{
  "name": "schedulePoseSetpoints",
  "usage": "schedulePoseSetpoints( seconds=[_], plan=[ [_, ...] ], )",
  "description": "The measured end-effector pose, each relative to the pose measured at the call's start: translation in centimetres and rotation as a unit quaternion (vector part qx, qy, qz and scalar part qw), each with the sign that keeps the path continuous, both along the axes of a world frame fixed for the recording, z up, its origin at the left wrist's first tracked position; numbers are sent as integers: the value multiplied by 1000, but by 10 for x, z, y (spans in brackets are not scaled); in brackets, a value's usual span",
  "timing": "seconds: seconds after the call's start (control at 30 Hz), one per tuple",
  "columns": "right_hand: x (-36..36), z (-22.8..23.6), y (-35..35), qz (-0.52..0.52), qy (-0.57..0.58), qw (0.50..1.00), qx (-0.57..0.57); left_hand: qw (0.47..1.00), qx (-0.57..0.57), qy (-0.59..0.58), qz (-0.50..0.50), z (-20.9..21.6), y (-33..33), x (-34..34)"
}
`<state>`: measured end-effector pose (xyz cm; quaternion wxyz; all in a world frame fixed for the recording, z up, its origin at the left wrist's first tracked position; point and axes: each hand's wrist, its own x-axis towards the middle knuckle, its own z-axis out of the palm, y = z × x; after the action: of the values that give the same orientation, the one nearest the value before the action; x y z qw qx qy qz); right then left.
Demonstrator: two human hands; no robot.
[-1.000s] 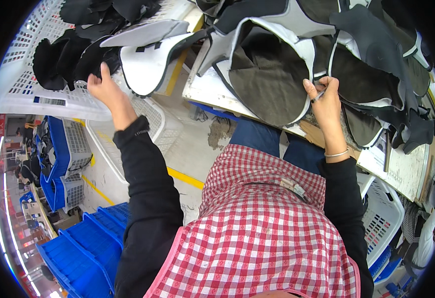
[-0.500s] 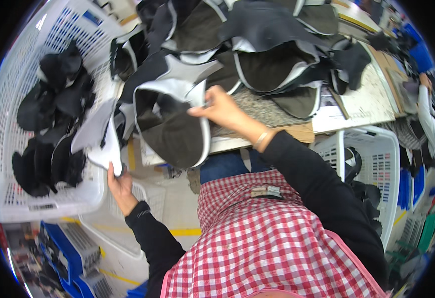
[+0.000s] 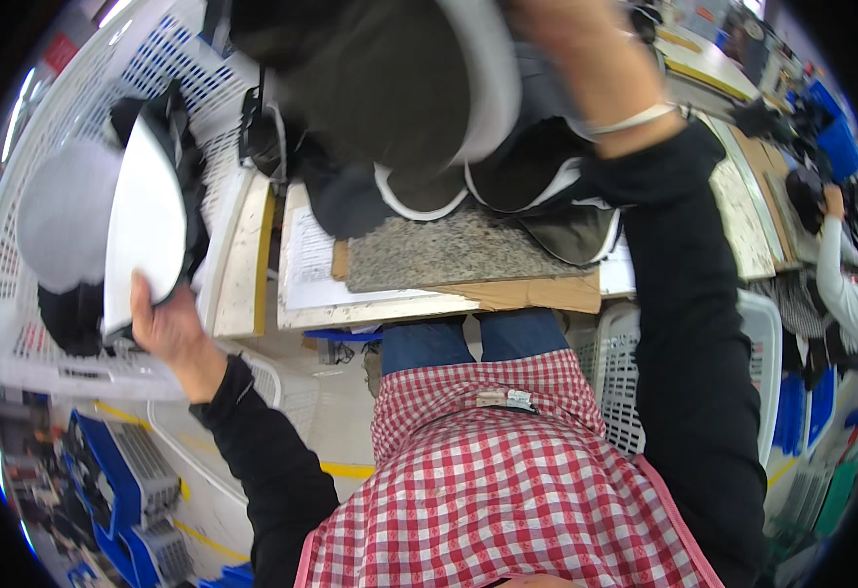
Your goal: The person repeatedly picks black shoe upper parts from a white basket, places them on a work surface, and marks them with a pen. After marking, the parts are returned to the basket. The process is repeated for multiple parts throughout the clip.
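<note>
Left hand (image 3: 166, 325) pinches a white panel (image 3: 145, 220); right hand (image 3: 576, 39) (blurred): grip can't be told.

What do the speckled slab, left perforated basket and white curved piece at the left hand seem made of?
Speckled slab: probably granite or similar stone; matte, grainy grey mottling.
Left perforated basket: likely moulded plastic, smooth; regular slots pierce its walls.
White curved piece: perhaps coated fabric; smooth, plain matte face, no weave visible, so uncertain.

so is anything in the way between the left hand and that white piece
Nothing visible: the left hand directly grips the white piece near its lower end, with the white basket behind them in view.
</note>
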<state>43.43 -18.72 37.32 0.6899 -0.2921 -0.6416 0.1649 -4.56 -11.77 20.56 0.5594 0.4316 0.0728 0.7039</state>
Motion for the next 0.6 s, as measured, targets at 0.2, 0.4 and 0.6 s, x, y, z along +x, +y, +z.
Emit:
schedulePoseSetpoints(
  seconds=[0.2, 0.4, 0.6],
  plan=[
    [170, 5, -49, -250, 156, 952, -83, 980, -171, 70, -71, -30, 1, 128],
    [275, -118, -66, -331, 97, 916, -206, 714, -236, 659, -17, -102, -63, 190],
    [205, -157, -84, -319, 30, 920, -226, 470, 74, 844, 249, -50, -121, 157]
  ],
)
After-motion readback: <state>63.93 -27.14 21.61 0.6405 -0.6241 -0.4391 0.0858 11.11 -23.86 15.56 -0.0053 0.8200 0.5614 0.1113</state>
